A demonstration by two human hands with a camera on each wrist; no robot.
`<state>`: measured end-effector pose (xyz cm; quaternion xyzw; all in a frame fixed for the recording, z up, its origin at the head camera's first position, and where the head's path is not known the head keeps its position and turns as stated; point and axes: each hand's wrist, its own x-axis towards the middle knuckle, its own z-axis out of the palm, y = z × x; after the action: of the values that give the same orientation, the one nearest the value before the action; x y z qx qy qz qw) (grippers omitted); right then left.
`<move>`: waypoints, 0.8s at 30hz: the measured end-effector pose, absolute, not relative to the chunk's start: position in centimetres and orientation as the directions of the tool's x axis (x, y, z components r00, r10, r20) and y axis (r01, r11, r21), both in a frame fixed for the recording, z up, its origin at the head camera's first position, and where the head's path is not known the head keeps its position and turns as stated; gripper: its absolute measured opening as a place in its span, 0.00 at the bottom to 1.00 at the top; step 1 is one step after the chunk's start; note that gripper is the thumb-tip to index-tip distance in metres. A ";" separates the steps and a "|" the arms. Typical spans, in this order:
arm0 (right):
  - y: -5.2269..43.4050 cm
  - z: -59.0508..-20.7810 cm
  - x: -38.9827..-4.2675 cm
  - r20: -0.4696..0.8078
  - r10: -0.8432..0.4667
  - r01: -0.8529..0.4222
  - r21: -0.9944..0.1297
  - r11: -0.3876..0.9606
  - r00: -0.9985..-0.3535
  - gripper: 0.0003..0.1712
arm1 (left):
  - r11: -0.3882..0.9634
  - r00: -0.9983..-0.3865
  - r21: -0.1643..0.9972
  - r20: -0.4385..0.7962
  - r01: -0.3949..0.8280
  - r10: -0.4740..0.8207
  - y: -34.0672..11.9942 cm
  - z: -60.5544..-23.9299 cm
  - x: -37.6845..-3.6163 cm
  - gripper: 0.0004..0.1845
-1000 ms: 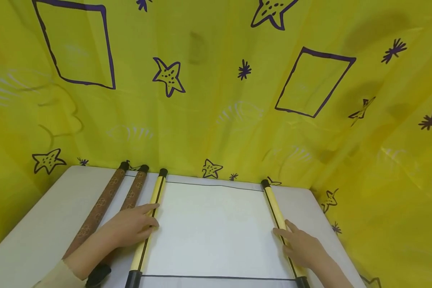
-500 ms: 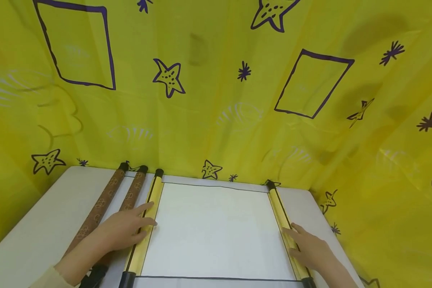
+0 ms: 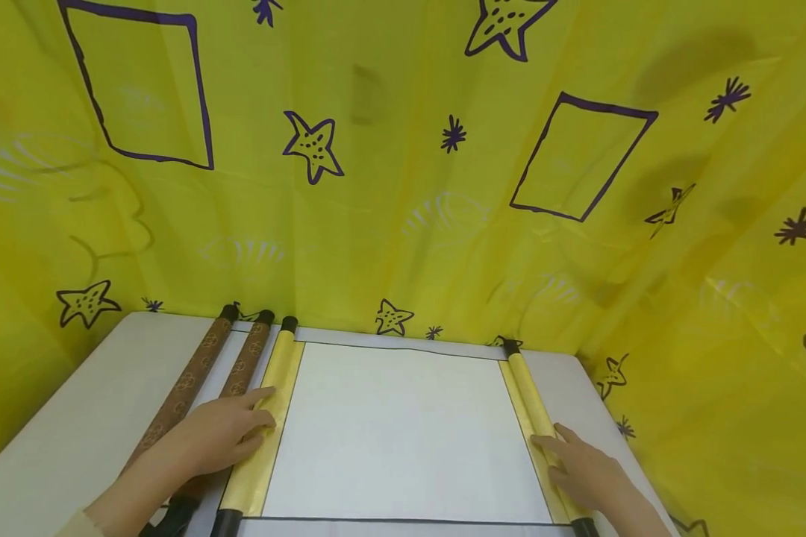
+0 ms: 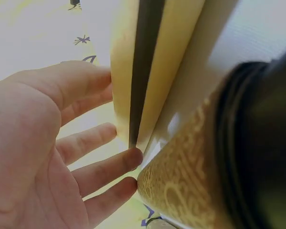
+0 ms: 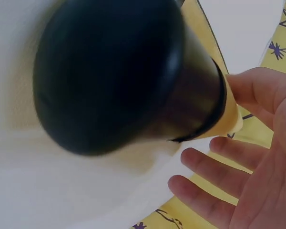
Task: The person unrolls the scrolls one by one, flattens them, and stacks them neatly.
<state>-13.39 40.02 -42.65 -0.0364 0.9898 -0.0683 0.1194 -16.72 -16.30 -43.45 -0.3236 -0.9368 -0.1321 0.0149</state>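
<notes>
A scroll lies unrolled on the white table [image 3: 74, 418], its blank white sheet [image 3: 403, 425] in the middle. My left hand [image 3: 225, 432] rests flat, fingers straight, on the left yellow roller [image 3: 262, 425]. My right hand [image 3: 578, 466] lies flat on the right yellow roller [image 3: 533, 410]. In the left wrist view the left hand's fingers [image 4: 100, 167] are spread against the yellow roll [image 4: 148, 71]. The right wrist view shows the roller's black end knob [image 5: 119, 71] close up, beside the spread fingers [image 5: 214, 176] of the right hand.
Two rolled brown patterned scrolls [image 3: 195, 380] lie just left of the left hand. A yellow cloth [image 3: 403, 164] with stars and rectangles hangs behind and to the right of the table. The table's right edge [image 3: 618, 425] runs close to the right hand.
Both hands have pushed the rollers outward, the left one to the left and the right one to the right. More yellow border and white sheet now shows.
</notes>
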 end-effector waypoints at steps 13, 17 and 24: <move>34.2 -41.5 -12.3 -0.076 -0.271 -0.255 -0.172 0.952 -0.960 0.32 | 0.847 -0.884 0.253 0.119 0.467 0.452 -20.2 -41.6 -15.2 0.19; 30.2 -41.3 -12.3 -0.016 -0.416 -0.400 -0.244 0.883 -0.909 0.31 | 0.868 -0.916 0.293 0.139 0.400 0.375 -23.1 -41.6 -15.1 0.18; 21.8 -42.0 -13.4 -0.012 -0.571 -0.478 -0.532 0.699 -0.821 0.29 | 0.876 -0.947 0.362 0.080 0.318 0.311 -26.9 -42.6 -15.4 0.18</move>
<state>-13.38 21.79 -42.04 -0.2858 0.9173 -0.2626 0.0885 -15.40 -26.92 -42.64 -0.1625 -0.9685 -0.1886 0.0098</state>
